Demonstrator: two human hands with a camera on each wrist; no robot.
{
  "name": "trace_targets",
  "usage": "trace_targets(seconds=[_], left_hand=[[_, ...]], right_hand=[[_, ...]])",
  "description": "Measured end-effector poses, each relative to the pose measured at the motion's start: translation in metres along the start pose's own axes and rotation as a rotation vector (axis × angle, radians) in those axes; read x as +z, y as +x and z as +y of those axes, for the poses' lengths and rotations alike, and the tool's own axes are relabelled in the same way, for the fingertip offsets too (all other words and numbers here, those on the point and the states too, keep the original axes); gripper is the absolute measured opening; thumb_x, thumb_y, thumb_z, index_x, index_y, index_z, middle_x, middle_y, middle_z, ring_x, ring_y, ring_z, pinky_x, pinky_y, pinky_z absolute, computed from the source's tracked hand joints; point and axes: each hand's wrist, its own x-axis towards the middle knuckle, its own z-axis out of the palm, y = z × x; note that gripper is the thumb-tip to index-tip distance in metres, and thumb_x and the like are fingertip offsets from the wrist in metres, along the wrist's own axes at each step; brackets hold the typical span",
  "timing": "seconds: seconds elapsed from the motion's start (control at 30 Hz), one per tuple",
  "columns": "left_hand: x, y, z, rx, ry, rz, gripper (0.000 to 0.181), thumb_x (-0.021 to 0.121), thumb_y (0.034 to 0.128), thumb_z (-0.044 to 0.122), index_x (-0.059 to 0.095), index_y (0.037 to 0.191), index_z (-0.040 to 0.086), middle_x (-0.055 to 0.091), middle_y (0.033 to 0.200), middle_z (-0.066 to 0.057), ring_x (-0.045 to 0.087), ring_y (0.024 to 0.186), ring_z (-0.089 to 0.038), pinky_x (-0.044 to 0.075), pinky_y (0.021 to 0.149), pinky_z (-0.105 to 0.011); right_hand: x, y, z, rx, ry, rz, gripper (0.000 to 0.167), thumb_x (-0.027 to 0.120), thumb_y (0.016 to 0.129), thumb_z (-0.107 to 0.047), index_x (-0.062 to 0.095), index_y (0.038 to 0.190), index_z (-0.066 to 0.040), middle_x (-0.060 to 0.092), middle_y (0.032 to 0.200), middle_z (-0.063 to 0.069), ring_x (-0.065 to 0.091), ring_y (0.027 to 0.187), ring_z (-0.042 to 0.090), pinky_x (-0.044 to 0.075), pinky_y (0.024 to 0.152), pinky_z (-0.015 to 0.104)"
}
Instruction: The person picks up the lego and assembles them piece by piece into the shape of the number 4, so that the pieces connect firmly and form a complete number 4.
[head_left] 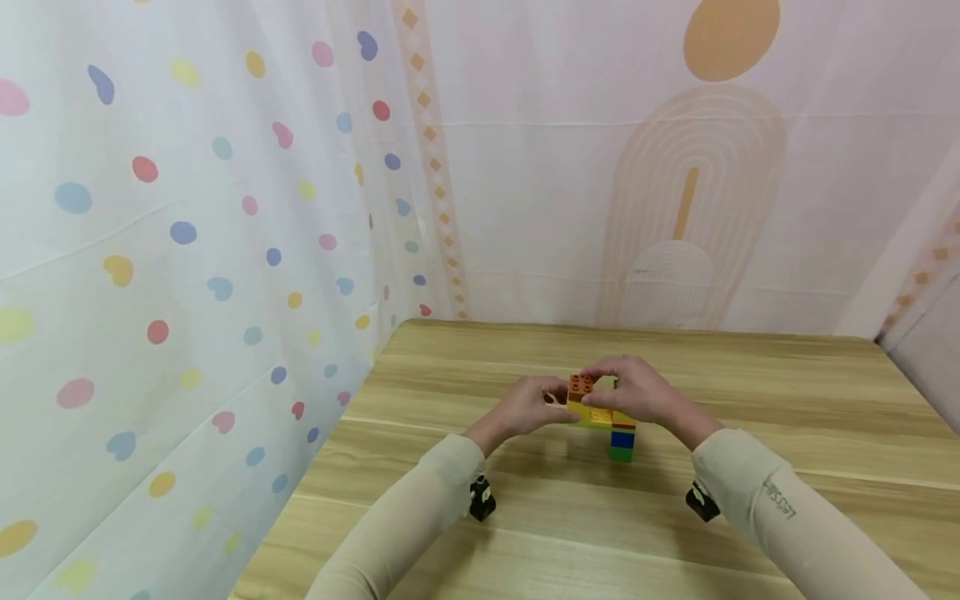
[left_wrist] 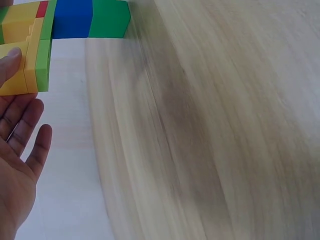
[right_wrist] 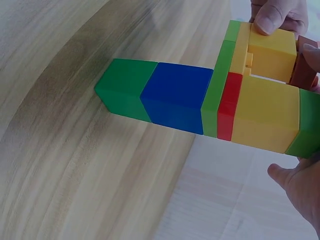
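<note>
A toy building-brick structure stands on the table, its base a green brick [right_wrist: 127, 87] under a blue brick [right_wrist: 177, 95]. Higher up, a lime-green plate [right_wrist: 220, 90], a thin red brick [right_wrist: 230, 107] and yellow bricks [right_wrist: 267, 115] are stacked, part of them jutting out to the left. My left hand [head_left: 528, 407] grips the jutting end, its thumb against a yellow brick [left_wrist: 11, 82]. With its fingertips my right hand [head_left: 637, 390] pinches a reddish-brown brick [head_left: 580, 385] on top of the left yellow brick. Another green brick [right_wrist: 307, 122] tops the column, partly behind the right hand in the head view.
The wood-grain table [head_left: 555, 542] extends around the structure. Small black devices [head_left: 482, 498] show beneath both wrists. Behind the table hangs a pale patterned curtain [head_left: 525, 208], and a dotted one [head_left: 187, 333] hangs along the left.
</note>
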Motion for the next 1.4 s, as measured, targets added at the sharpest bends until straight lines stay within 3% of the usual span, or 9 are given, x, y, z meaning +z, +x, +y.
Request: trace_targets(seconds=[0.33,0.47,0.53,0.6,0.7,0.8,1.0,1.23,1.4], left_hand=[[-0.0031,-0.0012,0.0023,0.013,0.034,-0.005,0.028,0.077,0.0881,0.029,0.072,0.112,0.016,0.067,0.093,0.009,0.061,0.087,-0.007,0.051,0.077,-0.026],[-0.0039,-0.0016,0.0031,0.012,0.036,-0.009,0.028,0.077,0.0886,0.028,0.072,0.113,0.015,0.068,0.094,0.009,0.061,0.087,-0.007,0.051,0.078,-0.026],[-0.0041,-0.0018,0.0031,0.012,0.039,-0.009,0.028,0.077,0.0887,0.027,0.072,0.113,0.015,0.068,0.094,0.009,0.061,0.087,-0.007,0.051,0.078,-0.026],[-0.0043,-0.002,0.0031,0.011,0.042,-0.008,0.028,0.077,0.0888,0.028,0.072,0.113,0.015,0.068,0.094,0.009,0.061,0.087,-0.007,0.051,0.078,-0.026],[-0.0046,-0.0022,0.003,0.01,0.043,-0.007,0.028,0.076,0.0891,0.029,0.072,0.113,0.015,0.067,0.094,0.009,0.061,0.087,-0.007,0.051,0.077,-0.026],[-0.0051,-0.0022,0.0029,0.011,0.039,-0.009,0.029,0.076,0.0894,0.03,0.072,0.114,0.016,0.067,0.094,0.009,0.06,0.087,-0.008,0.051,0.075,-0.026],[-0.0062,-0.0019,0.0021,0.014,0.057,-0.004,0.029,0.076,0.0894,0.031,0.072,0.114,0.016,0.066,0.095,0.009,0.06,0.088,-0.007,0.05,0.076,-0.027],[-0.0061,-0.0016,0.0027,0.022,0.045,-0.007,0.025,0.076,0.089,0.03,0.072,0.11,0.016,0.067,0.093,0.009,0.061,0.087,-0.008,0.051,0.076,-0.026],[-0.0064,-0.0011,0.0041,0.019,0.043,-0.005,0.024,0.077,0.0883,0.028,0.073,0.108,0.015,0.067,0.091,0.009,0.06,0.085,-0.007,0.051,0.074,-0.025]], right_hand=[[-0.0006,0.0045,0.0008,-0.036,-0.066,0.003,0.037,0.077,0.088,-0.021,0.071,0.121,-0.005,0.068,0.116,0.01,0.059,0.105,0.034,0.05,0.084,0.047],[0.0002,0.007,-0.002,-0.047,-0.086,0.005,0.036,0.077,0.087,-0.02,0.072,0.119,-0.004,0.069,0.114,0.01,0.062,0.105,0.032,0.037,0.104,0.057],[0.0015,0.0074,-0.0035,-0.037,-0.085,0.005,0.036,0.077,0.087,-0.02,0.071,0.119,-0.004,0.069,0.114,0.009,0.062,0.106,0.032,0.036,0.105,0.058],[0.0033,0.0069,-0.0041,-0.023,-0.077,0.006,0.036,0.076,0.087,-0.019,0.07,0.12,-0.005,0.069,0.114,0.008,0.062,0.105,0.031,0.041,0.101,0.054],[0.006,0.005,-0.003,-0.014,-0.063,0.017,0.036,0.075,0.089,-0.019,0.069,0.121,-0.006,0.068,0.114,0.008,0.062,0.104,0.03,0.052,0.084,0.045],[0.0079,0.0032,-0.0007,-0.023,-0.04,0.035,0.036,0.075,0.089,-0.021,0.069,0.122,-0.007,0.068,0.116,0.008,0.063,0.101,0.027,0.053,0.079,0.041],[0.0081,0.0036,0.0017,-0.007,-0.009,0.042,0.042,0.074,0.091,-0.033,0.068,0.125,-0.01,0.068,0.119,0.007,0.062,0.097,0.021,0.051,0.077,0.038],[0.0075,0.0048,0.0004,-0.077,-0.052,0.05,0.037,0.075,0.09,-0.028,0.071,0.121,-0.009,0.071,0.111,0.003,0.063,0.103,0.03,0.05,0.087,0.049],[0.007,0.0058,0.0014,-0.087,-0.053,0.048,0.038,0.075,0.09,-0.029,0.07,0.121,-0.008,0.071,0.108,0.002,0.063,0.095,0.021,0.051,0.084,0.047]])
